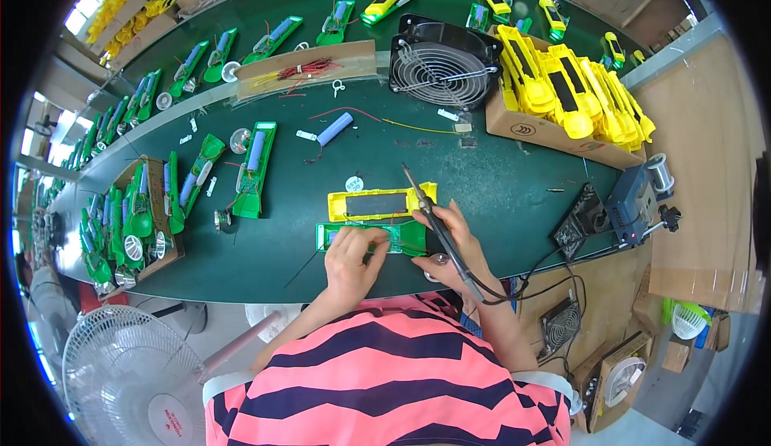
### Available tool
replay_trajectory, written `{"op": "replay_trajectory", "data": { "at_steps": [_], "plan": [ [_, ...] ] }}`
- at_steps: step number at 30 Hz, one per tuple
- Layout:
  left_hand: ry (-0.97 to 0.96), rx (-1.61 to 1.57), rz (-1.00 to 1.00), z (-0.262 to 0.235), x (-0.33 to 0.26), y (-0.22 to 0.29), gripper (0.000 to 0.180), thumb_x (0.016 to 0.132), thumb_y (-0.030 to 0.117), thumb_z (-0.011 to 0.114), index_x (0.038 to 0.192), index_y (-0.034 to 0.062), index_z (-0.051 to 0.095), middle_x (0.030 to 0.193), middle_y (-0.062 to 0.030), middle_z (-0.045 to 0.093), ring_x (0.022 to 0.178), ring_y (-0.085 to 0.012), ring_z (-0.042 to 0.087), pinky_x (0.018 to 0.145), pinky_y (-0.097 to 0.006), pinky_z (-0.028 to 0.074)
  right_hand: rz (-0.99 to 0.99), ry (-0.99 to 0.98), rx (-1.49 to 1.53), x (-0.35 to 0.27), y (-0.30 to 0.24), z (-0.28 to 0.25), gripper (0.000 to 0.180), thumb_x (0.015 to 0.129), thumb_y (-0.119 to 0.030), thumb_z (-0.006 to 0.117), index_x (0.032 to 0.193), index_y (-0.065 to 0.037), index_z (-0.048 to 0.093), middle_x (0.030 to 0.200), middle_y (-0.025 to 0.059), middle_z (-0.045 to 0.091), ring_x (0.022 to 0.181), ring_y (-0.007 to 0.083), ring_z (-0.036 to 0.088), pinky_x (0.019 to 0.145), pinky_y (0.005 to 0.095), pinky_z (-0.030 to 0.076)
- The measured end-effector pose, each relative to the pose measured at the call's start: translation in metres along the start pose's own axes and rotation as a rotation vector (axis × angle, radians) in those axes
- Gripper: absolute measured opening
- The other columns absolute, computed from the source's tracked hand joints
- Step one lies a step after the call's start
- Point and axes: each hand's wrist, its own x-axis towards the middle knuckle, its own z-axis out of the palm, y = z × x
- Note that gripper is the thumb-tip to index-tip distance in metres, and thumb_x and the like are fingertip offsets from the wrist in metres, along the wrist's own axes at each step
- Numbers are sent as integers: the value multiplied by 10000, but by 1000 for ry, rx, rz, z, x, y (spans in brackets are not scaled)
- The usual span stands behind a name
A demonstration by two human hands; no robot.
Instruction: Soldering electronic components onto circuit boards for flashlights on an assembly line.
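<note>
Directly in front of me lies a green plastic lamp housing [414, 239], with wires and small parts inside it. My left hand [345, 265] rests over its left half, thumb and fingertips pinched together inside it; what they hold is hidden. A soldering iron [443, 237] is gripped in my right hand [467, 247], its tip pointing up and away over the table. The lower fingers of that hand are beside a small round reflector [438, 260] at the housing's right end. Just beyond the housing is a yellow lamp cover [337, 206] with a black panel.
A fan [443, 72] and a box [554, 137] of yellow covers stand at the back right. The soldering station [634, 205] is at right, its cord trailing below my right hand. At left, a box [173, 241] holds green housings; a loose blue cell [335, 128] lies mid-table.
</note>
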Motion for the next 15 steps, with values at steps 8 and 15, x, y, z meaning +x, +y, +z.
{"op": "replay_trajectory", "data": {
  "at_steps": [8,15],
  "plan": [
    [-106,33,28,-8,8,1,129,624,18,687,733,57,629,863,-65,514,746,-210,503,624,-304,416,-50,219,-141,-38,-16,-4,127,746,-89,628,856,-32,598,697,44,629,657,161,603,993,472,268],
    [-236,-11,-151,-14,20,-1,97,630,-18,664,702,3,602,877,-88,521,764,-216,539,622,-301,441,135,638,505,-57,-2,32,153,770,38,520,921,18,504,915,187,605,705,180,629,956,437,372]
  ]
}}
